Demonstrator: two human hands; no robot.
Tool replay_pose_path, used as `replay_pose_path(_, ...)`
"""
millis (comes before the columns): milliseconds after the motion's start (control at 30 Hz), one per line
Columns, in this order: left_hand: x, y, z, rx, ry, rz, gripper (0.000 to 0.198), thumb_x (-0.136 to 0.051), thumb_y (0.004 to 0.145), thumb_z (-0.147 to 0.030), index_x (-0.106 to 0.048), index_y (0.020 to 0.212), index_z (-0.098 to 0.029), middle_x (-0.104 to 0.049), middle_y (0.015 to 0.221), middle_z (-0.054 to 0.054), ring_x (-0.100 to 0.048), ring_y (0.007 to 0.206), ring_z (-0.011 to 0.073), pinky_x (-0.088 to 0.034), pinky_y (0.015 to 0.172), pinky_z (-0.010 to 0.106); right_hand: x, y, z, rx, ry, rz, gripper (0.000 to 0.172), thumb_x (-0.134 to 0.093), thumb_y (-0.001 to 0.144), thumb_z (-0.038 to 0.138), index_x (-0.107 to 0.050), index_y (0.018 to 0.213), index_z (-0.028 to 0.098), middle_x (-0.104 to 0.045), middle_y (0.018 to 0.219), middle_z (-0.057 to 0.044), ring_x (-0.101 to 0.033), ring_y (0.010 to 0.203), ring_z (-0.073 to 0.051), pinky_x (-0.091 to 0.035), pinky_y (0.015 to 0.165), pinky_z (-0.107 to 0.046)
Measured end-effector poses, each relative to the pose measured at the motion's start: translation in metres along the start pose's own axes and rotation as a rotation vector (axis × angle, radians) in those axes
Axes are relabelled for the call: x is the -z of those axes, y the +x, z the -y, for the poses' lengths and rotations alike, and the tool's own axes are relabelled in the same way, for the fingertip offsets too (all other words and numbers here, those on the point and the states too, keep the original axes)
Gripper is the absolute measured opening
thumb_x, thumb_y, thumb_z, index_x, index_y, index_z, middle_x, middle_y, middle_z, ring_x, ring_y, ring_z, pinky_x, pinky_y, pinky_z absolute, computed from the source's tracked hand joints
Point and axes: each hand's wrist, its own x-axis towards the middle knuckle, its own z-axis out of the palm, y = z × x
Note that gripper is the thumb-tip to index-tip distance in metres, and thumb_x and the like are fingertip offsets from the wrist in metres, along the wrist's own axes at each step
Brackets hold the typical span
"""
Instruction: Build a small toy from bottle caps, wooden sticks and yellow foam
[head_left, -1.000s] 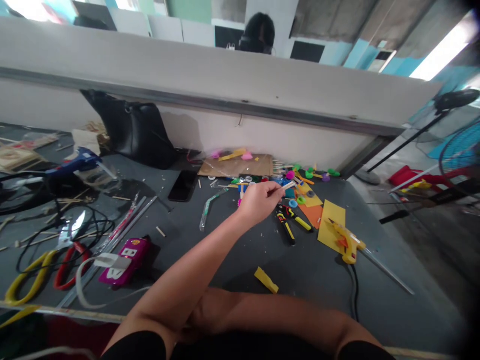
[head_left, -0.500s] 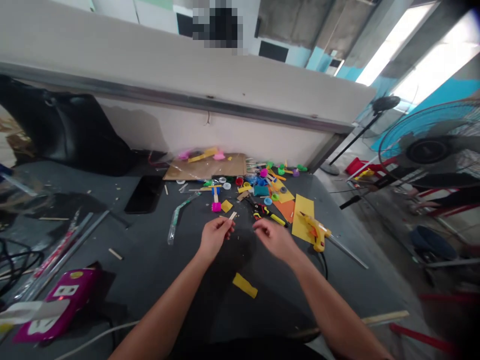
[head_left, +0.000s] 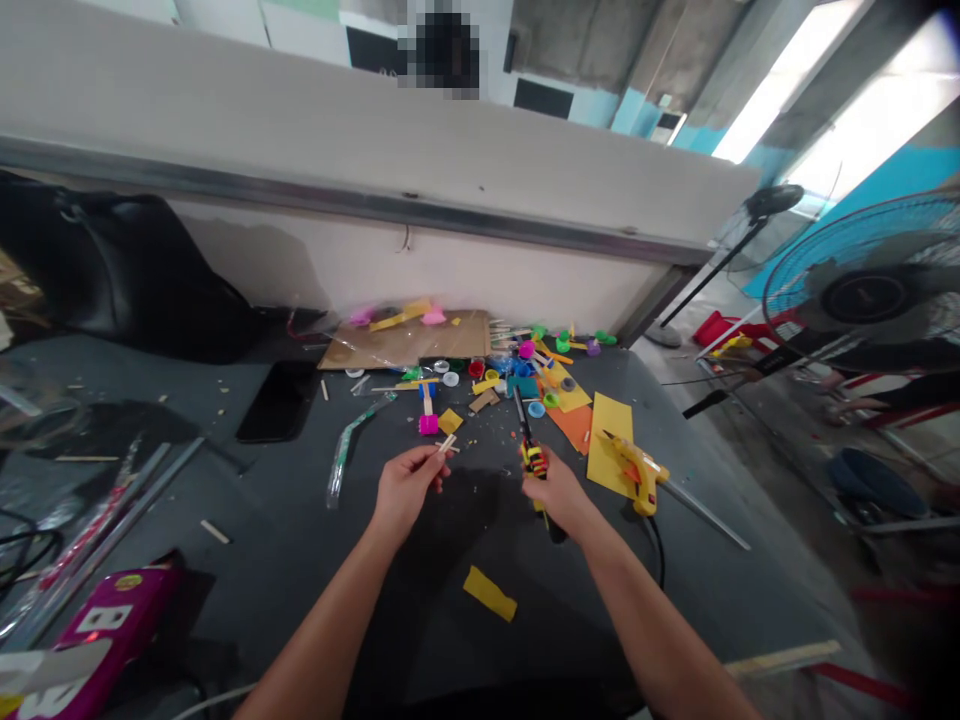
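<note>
My left hand pinches short pale wooden sticks between thumb and fingers, above the dark tabletop. In my right hand is a pair of pliers with yellow, red and black handles, its dark jaws pointing away from me; whether the jaws are apart I cannot make out. Just beyond the left hand lie a magenta piece joined to a stick and a small yellow square. A strip of yellow paper rests on the table nearer to me, between my forearms.
Bottle caps and scraps cluster near cardboard at the back. A yellow glue gun lies across yellow paper on the right. Leftward are a phone, a magenta box and a black bag. A fan stands beyond the table.
My right hand has taken hold of the pliers, which lay on the table before, and lifted them. The left hand keeps its sticks and appears slightly lower and farther left.
</note>
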Motion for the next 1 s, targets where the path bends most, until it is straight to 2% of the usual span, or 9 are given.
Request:
replay_pose_path(100, 0.001, 0.001, -0.001, 0.007, 0.002, -0.003, 0.026, -0.065, 0.07, -0.039, -0.068, 0.072, -0.014, -0.06, 0.058, 0.001, -0.048, 0.048, 0.0086, -0.04, 0.048, 0.021, -0.015, -0.021, 0.005, -0.024, 0.309, 0.17, 0.036, -0.053, 0.059, 0.019, -0.055, 0.095, 0.018, -0.059, 0.079, 0.0, -0.057, 0.07, -0.015, -0.045, 0.061, -0.025)
replay_pose_path(200, 0.0, 0.0, -0.001, 0.018, 0.05, 0.048, 0.025, -0.063, 0.07, -0.039, -0.066, 0.067, -0.014, -0.058, 0.055, 0.0, -0.048, 0.047, 0.0089, -0.038, 0.046, 0.021, -0.032, -0.025, 0.013, -0.116, 0.557, 0.272, 0.03, -0.061, 0.058, 0.022, -0.057, 0.088, 0.019, -0.059, 0.075, 0.001, -0.056, 0.064, -0.013, -0.045, 0.059, -0.025)
replay_pose_path(400, -0.007, -0.006, 0.012, 0.05, 0.226, 0.272, 0.028, -0.057, 0.075, -0.042, -0.064, 0.066, -0.016, -0.055, 0.053, -0.001, -0.044, 0.044, 0.0086, -0.034, 0.044, 0.02, -0.054, -0.004, 0.012, -0.221, 0.851, 0.085, 0.04, -0.072, 0.056, 0.034, -0.059, 0.089, 0.017, -0.061, 0.067, 0.002, -0.059, 0.059, -0.015, -0.05, 0.06, -0.029)
replay_pose_path(500, -0.01, -0.005, 0.019, 0.031, 0.299, 0.327, 0.027, -0.055, 0.077, -0.041, -0.067, 0.07, -0.018, -0.058, 0.055, -0.001, -0.045, 0.046, 0.0093, -0.034, 0.044, 0.019, -0.057, 0.0, 0.008, -0.3, 0.876, 0.052, 0.04, -0.073, 0.054, 0.034, -0.059, 0.088, 0.017, -0.059, 0.06, 0.003, -0.058, 0.054, -0.015, -0.05, 0.055, -0.03)
replay_pose_path(633, -0.012, -0.005, 0.019, -0.012, 0.397, 0.345, 0.026, -0.052, 0.078, -0.039, -0.068, 0.072, -0.019, -0.06, 0.058, 0.0, -0.049, 0.051, 0.011, -0.035, 0.048, 0.02, -0.056, -0.001, 0.007, -0.324, 0.881, 0.029, 0.042, -0.075, 0.051, 0.032, -0.058, 0.086, 0.017, -0.06, 0.06, 0.003, -0.058, 0.053, -0.015, -0.05, 0.055, -0.029)
replay_pose_path(800, -0.013, -0.008, 0.012, -0.087, 0.478, 0.39, 0.026, -0.051, 0.079, -0.035, -0.068, 0.066, -0.019, -0.061, 0.058, -0.001, -0.052, 0.056, 0.0118, -0.037, 0.054, 0.021, -0.055, -0.001, 0.013, -0.26, 0.869, -0.02, 0.037, -0.072, 0.052, 0.026, -0.056, 0.084, 0.017, -0.059, 0.062, 0.004, -0.056, 0.053, -0.013, -0.048, 0.054, -0.026)
replay_pose_path(1000, -0.014, -0.008, 0.017, 0.001, 0.364, 0.36, 0.03, -0.05, 0.08, -0.04, -0.063, 0.065, -0.018, -0.057, 0.055, -0.001, -0.046, 0.048, 0.0101, -0.035, 0.047, 0.021, -0.055, -0.001, 0.006, -0.179, 0.763, -0.096, 0.035, -0.07, 0.059, 0.029, -0.055, 0.088, 0.018, -0.058, 0.065, 0.005, -0.056, 0.056, -0.013, -0.049, 0.057, -0.028)
